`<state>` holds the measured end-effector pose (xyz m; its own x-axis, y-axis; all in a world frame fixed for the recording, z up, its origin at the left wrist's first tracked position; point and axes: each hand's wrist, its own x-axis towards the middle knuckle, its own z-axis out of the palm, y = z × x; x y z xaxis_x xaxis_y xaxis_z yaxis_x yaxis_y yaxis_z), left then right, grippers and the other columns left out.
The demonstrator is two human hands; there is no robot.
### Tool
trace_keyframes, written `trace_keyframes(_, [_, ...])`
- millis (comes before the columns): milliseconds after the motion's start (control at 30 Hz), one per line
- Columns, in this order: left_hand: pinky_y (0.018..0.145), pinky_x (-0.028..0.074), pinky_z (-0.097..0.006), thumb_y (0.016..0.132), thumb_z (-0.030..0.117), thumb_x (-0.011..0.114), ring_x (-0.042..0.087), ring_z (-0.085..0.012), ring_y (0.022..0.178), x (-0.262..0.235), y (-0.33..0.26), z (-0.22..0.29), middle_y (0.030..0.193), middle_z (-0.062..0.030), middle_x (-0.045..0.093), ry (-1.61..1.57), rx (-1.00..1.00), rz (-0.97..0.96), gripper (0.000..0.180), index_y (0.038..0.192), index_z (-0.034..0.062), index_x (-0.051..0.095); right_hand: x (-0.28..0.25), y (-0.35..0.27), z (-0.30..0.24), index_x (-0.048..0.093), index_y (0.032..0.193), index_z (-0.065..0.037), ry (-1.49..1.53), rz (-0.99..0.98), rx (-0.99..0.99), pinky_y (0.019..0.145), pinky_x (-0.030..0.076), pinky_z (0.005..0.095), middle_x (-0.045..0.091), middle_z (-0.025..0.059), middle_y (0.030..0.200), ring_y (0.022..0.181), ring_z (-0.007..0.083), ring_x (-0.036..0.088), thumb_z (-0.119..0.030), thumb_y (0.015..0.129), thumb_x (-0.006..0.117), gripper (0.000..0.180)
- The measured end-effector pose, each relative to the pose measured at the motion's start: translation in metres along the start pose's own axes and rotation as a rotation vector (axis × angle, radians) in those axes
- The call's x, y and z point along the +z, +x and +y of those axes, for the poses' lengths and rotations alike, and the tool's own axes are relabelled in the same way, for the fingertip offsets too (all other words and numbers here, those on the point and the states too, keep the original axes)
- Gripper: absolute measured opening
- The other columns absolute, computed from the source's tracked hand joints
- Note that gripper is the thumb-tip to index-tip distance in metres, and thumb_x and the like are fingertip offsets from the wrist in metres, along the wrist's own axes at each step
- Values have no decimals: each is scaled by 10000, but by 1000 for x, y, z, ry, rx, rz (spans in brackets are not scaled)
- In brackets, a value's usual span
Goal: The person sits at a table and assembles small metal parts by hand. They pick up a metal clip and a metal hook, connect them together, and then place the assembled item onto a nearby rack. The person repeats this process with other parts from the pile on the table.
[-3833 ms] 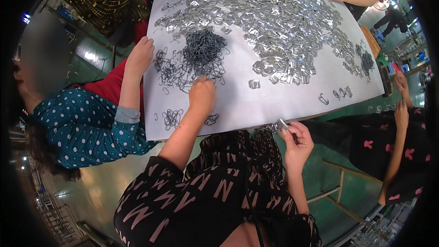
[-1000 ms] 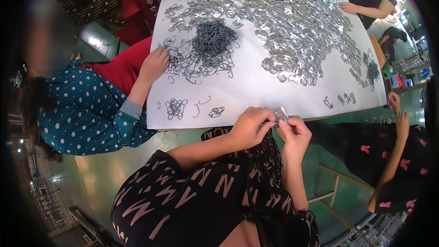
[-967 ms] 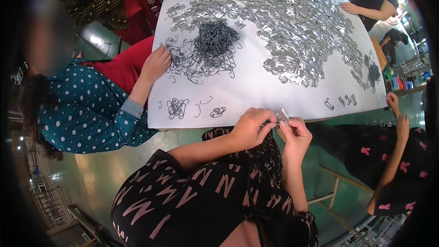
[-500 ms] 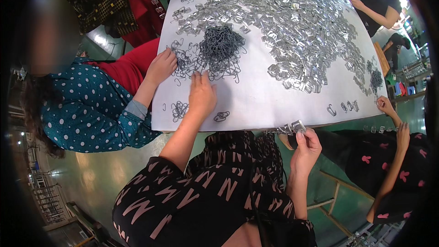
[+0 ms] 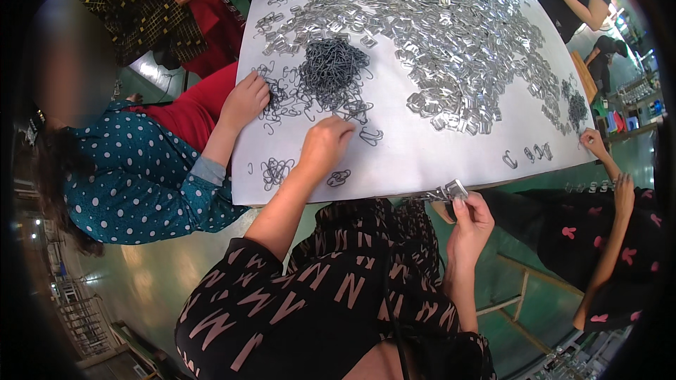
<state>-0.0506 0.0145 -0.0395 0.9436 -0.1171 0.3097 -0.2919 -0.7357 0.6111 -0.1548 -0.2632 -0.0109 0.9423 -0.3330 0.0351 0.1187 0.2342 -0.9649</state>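
My right hand (image 5: 470,224) pinches a flat silver metal buckle (image 5: 455,189) just beyond the table's near edge. More linked metal pieces (image 5: 431,195) trail to the left from that buckle. Over the white tabletop (image 5: 415,162), my left hand (image 5: 325,146) has its fingers bent together at the near side of a dark pile of wire hooks (image 5: 334,67). Whatever those fingertips pinch is too small to make out. A few loose hooks (image 5: 371,136) lie right beside them.
A broad heap of silver buckles (image 5: 458,49) covers the table's far side. Small groups of hooks (image 5: 276,172) lie near the front edge. At my left, a co-worker's hand (image 5: 246,100) rests by the hooks; another person's hand (image 5: 593,142) is at the right edge.
My left hand has drawn back from the hook pile, slightly right and nearer, its fingers now curled. A few hooks lie apart from the pile. My right hand still holds the buckle.
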Motion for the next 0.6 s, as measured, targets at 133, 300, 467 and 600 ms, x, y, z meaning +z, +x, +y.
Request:
trace_keyframes(133, [693,517,-340,728,41,601,608,-265,792,22,4,6,823,-85,609,198,247,-87,77,788,32,649,3,0,-4,634,873,12,-4,3,4,712,419,205,608,35,880,775,79,528,59,783,684,113])
trace_keyframes(300, [681,499,-367,776,84,585,595,-264,779,33,15,4,776,-100,583,318,367,-138,63,780,39,628,1,-1,-2,635,875,10,6,-8,-11,703,418,200,610,35,886,774,78,530,65,783,684,118])
trace_keyframes(467, [705,496,-374,774,77,571,589,-278,790,33,21,2,798,-103,578,275,365,-137,58,795,31,601,1,0,-4,638,883,12,-3,-2,6,702,416,199,610,41,892,776,80,529,68,786,679,119])
trace_keyframes(600, [705,495,-379,772,72,571,583,-288,808,30,22,-2,812,-112,577,246,314,-215,46,759,29,582,2,0,-5,637,883,17,-15,-1,12,697,413,200,611,45,896,770,81,524,65,789,677,113])
